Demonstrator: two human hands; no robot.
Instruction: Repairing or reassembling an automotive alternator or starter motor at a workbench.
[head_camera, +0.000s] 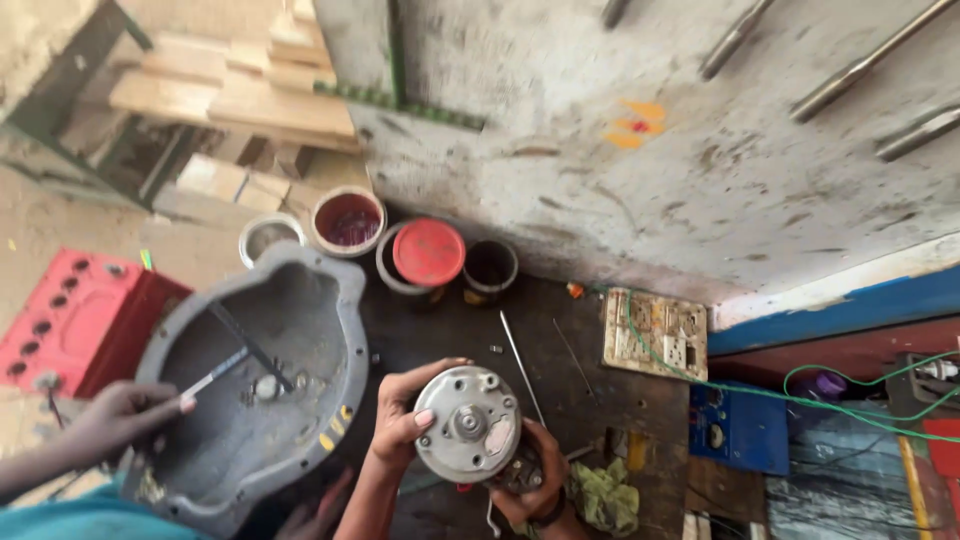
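I hold a round silver electric motor (467, 423), its end cap and short shaft facing up, low in the middle of the view. My left hand (398, 420) wraps its left side, thumb on the rim. My right hand (533, 478) supports it from below right, by a dark part at the motor's base. To the left, another person's hand (118, 418) holds a thin rod-like tool (215, 375) that points into a large grey metal housing (330, 300) shaped like a basin.
Several round tins stand behind the housing, one with a red lid (428, 251). A red battery (70, 310) lies at left, a white switchboard (655, 333) with green wire and a blue box (738, 428) at right. Thin metal rods (520, 365) lie on the dark floor beside a green rag (605, 497).
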